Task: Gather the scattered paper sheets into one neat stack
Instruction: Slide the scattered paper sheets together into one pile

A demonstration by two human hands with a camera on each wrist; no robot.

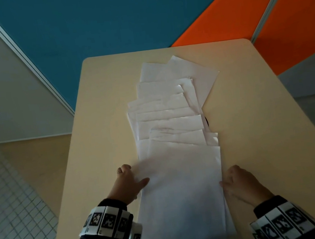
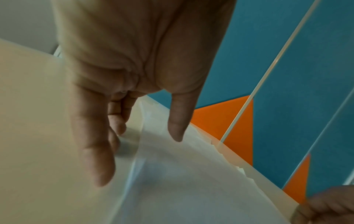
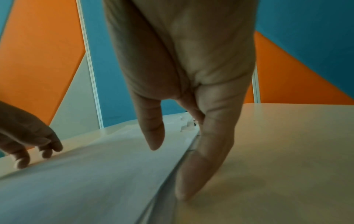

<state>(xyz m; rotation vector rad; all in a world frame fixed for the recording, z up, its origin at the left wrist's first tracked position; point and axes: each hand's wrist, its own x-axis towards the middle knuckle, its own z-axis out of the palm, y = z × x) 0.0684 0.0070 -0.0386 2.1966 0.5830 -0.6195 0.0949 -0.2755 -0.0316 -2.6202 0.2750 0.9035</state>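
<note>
Here, largest first:
Table: pale beige tabletop (image 1: 254, 126) under both palms.
Sheets: thin white paper sheets (image 1: 182, 186) fanned beyond the fingertips, between both hands; light, floppy, slippery; best squeezed at long edges.
Left hand (image 1: 128, 181): fingers extended, thumb atop edge, nothing grasped.
Right hand (image 1: 240, 183): straight fingers against opposite edge.

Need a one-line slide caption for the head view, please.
Left hand and right hand flank the near end of overlapping white paper sheets fanned along a beige table.
</note>
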